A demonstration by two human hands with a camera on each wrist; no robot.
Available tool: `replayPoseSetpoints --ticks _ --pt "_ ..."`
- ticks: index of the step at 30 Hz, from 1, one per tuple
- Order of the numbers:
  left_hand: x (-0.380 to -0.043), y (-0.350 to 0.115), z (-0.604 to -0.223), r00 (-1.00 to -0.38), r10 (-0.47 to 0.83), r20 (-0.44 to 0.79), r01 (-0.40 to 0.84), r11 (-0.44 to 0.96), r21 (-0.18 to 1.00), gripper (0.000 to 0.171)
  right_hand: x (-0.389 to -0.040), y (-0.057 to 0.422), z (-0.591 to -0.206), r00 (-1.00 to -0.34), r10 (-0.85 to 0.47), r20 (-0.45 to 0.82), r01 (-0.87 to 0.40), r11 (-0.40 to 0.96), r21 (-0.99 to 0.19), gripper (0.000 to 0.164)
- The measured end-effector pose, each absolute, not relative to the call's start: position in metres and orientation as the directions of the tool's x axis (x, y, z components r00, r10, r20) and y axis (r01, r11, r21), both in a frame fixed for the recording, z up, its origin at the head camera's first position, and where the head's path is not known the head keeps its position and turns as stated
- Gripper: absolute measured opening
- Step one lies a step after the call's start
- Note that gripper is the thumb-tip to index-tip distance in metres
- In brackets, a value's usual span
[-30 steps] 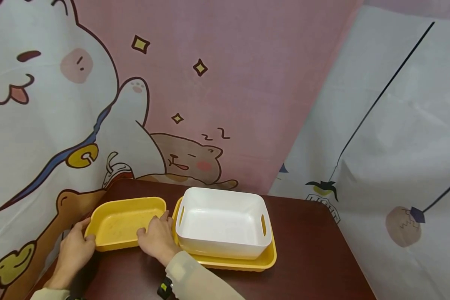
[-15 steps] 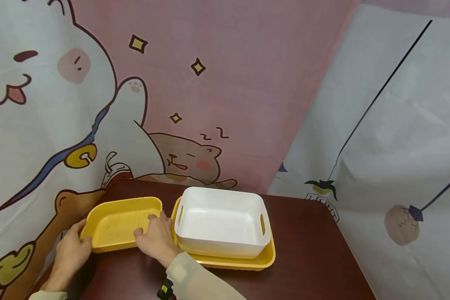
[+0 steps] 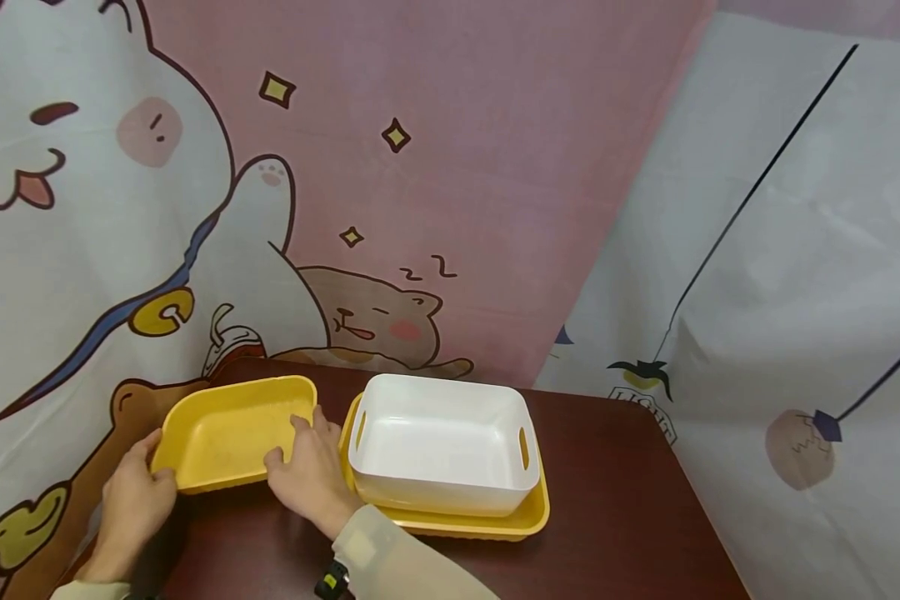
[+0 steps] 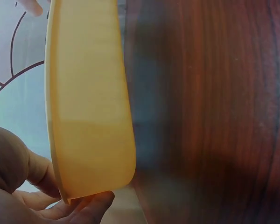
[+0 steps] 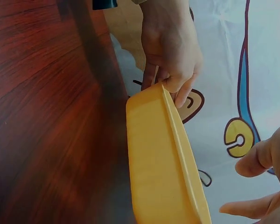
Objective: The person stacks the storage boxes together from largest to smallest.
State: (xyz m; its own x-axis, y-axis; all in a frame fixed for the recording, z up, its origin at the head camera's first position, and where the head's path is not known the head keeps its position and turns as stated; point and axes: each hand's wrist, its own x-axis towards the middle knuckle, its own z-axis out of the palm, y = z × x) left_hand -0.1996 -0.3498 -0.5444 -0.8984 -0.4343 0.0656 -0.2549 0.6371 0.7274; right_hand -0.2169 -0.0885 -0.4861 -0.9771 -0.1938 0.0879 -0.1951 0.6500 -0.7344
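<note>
A shallow yellow tray is lifted a little off the table at the left, tilted slightly. My left hand pinches its left end, and in the left wrist view fingers lie under its corner with the rim between them and the thumb. At the opposite end my right hand holds the tray by its right side, some fingers behind the rim, others over the inside. The right wrist view shows the tray's long side; the right hand's grip on the rim is outside that view.
A white storage bin with handle slots stands in a larger yellow tray, just right of my right hand. They rest on the dark reddish-brown table. A cartoon-printed cloth hangs behind and at the sides.
The yellow tray has shifted slightly left, then risen off the table, its far edge now higher. Both hands have moved with it. The white bin and larger tray have stayed put.
</note>
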Motion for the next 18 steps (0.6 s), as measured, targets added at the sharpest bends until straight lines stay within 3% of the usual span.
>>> replayPoseSetpoints --ticks 18 --pt "-0.199 -0.337 -0.52 -0.891 -0.427 0.155 -0.185 0.652 0.735 0.073 -0.214 -0.065 -0.464 -0.938 -0.234 0.257 -0.346 0.552 -0.759 0.052"
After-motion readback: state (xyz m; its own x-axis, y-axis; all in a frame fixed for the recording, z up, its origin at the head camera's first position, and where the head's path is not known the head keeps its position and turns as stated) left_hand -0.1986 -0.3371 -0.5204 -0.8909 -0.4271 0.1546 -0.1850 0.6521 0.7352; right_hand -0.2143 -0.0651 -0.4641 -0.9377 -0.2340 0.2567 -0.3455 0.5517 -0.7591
